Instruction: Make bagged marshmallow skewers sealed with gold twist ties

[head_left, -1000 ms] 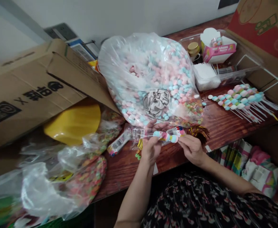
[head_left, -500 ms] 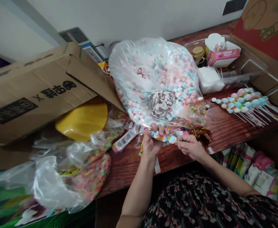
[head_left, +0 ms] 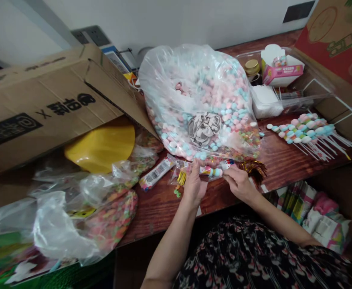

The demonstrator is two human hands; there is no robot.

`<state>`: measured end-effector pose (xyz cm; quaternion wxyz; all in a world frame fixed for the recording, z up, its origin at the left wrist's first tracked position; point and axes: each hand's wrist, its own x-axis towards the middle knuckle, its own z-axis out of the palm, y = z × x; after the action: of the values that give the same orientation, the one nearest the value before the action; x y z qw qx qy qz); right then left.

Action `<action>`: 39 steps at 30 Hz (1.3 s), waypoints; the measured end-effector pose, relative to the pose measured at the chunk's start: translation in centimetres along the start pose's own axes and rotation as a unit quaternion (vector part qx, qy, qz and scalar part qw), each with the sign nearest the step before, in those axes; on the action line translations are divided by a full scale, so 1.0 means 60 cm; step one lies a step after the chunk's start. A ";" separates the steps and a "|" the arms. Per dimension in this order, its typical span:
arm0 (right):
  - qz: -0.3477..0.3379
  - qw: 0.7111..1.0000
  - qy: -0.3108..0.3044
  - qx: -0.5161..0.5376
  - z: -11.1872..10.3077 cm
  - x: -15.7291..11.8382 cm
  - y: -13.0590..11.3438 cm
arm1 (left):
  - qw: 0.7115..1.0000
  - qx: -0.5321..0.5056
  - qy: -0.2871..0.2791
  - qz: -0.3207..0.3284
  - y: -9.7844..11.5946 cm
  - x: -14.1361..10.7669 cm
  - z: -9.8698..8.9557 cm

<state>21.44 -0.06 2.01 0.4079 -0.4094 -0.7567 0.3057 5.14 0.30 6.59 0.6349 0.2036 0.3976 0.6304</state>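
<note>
Between my hands lies a marshmallow skewer (head_left: 214, 172) with blue, white and yellow pieces, partly in a clear printed wrapper. My left hand (head_left: 194, 185) is closed on its left part, thumb on top. My right hand (head_left: 238, 181) pinches its right end; the fingertips partly hide what they grip. Just behind is a big clear bag of marshmallows (head_left: 236, 114) in pink, blue and white, with a crumpled grey cloth-like piece (head_left: 205, 128) on it. Gold twist ties (head_left: 181, 177) lie left of my left hand, and a gold bundle of ties (head_left: 255, 170) beyond my right.
Several marshmallow skewers (head_left: 305, 129) are piled at the right. Behind them stands a clear plastic bin (head_left: 314, 98) with a pink box (head_left: 284, 75). At left are a cardboard box (head_left: 52, 104), a bag of colourful gummies (head_left: 116, 220) and a printed packet (head_left: 157, 173).
My right hand has turned and moved slightly closer to my left. My left fingers have lowered around the skewer. The view has shifted a little.
</note>
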 end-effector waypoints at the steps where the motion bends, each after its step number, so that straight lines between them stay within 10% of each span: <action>1: 0.036 0.997 -0.037 0.053 0.000 0.001 -0.004 | 1.000 -0.005 -0.017 -0.009 0.000 -0.001 -0.004; 5: 0.152 0.961 -0.133 0.189 0.001 0.002 -0.014 | 0.994 -0.027 -0.096 -0.044 0.006 -0.002 -0.020; 11: 0.198 0.949 -0.093 0.227 0.007 -0.002 -0.019 | 0.987 -0.075 -0.139 0.023 0.014 0.021 -0.049; 17: 0.291 0.866 -0.139 0.383 0.030 -0.002 -0.020 | 0.983 -0.053 -0.165 0.068 0.015 0.045 -0.065; 24: 0.103 0.990 0.012 0.093 0.029 -0.008 -0.015 | 0.999 -0.010 -0.036 0.033 0.007 0.029 -0.019; 30: 0.027 0.999 0.024 0.013 0.028 -0.010 -0.010 | 0.999 -0.018 -0.019 0.037 -0.006 0.018 -0.003; 32: 0.110 0.981 -0.022 0.160 0.028 -0.005 -0.016 | 0.998 -0.031 -0.055 0.028 -0.005 0.014 -0.003; 36: 0.275 0.850 -0.121 0.434 0.041 -0.001 -0.028 | 0.993 -0.045 -0.113 0.011 -0.014 0.008 -0.001; 39: 0.288 0.834 -0.098 0.460 0.053 -0.002 -0.033 | 0.992 -0.014 -0.124 -0.004 -0.033 0.006 0.001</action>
<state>17.96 -1.50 2.02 0.3662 -0.3421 -0.4130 0.7605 6.37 0.42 5.03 0.6847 0.2697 0.3078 0.6030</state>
